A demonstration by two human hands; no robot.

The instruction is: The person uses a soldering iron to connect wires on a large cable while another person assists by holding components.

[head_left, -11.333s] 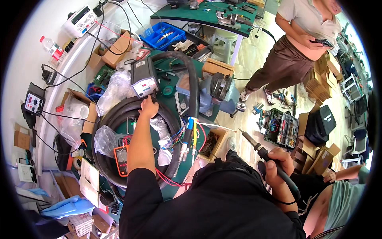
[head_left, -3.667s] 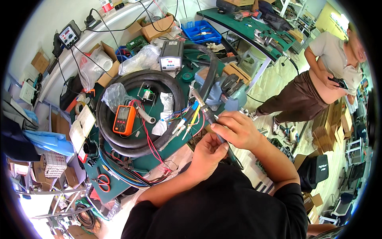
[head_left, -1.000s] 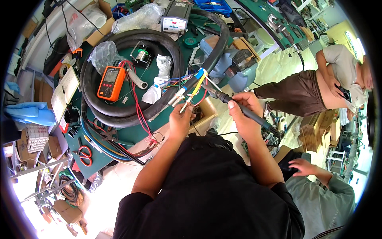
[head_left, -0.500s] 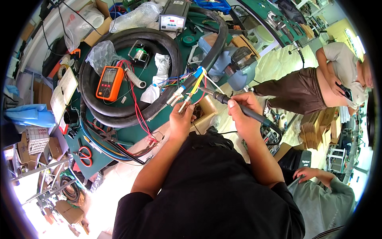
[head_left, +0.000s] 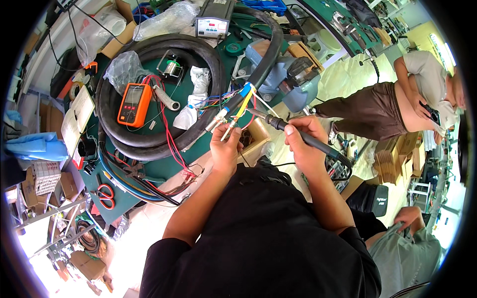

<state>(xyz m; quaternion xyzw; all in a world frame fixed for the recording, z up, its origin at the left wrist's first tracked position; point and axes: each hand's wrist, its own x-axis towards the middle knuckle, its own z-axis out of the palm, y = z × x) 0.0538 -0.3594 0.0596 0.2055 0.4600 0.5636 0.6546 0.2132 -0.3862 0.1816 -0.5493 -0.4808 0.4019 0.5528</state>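
Note:
My left hand (head_left: pixel 225 151) is closed in a pinch on a small pale metal-tipped wire terminal (head_left: pixel 229 131). Just above it, a silver cylindrical connector (head_left: pixel 217 120) lies among the loose wires. Yellow, white, red and other thin wires (head_left: pixel 244 104) fan out from the blue-wrapped end of a thick black cable (head_left: pixel 270 63). Wrapped around the dark handle of a soldering iron (head_left: pixel 325 147), my right hand (head_left: pixel 307 149) holds it tilted. Its tip points left toward the yellow wire; whether they touch is too small to tell.
On the green bench lie an orange multimeter (head_left: pixel 134 105), a solder spool on a stand (head_left: pixel 173 68), red-handled scissors (head_left: pixel 106 196) and coiled cable. A soldering station (head_left: pixel 213 26) and a blue vise (head_left: pixel 293 82) stand farther back. Two people are at the right, one holding a phone (head_left: pixel 431 114).
My hands stay almost in place, with the same grips. The view has shifted slightly. At the lower right, the other person's hand has moved up to the grey shirt.

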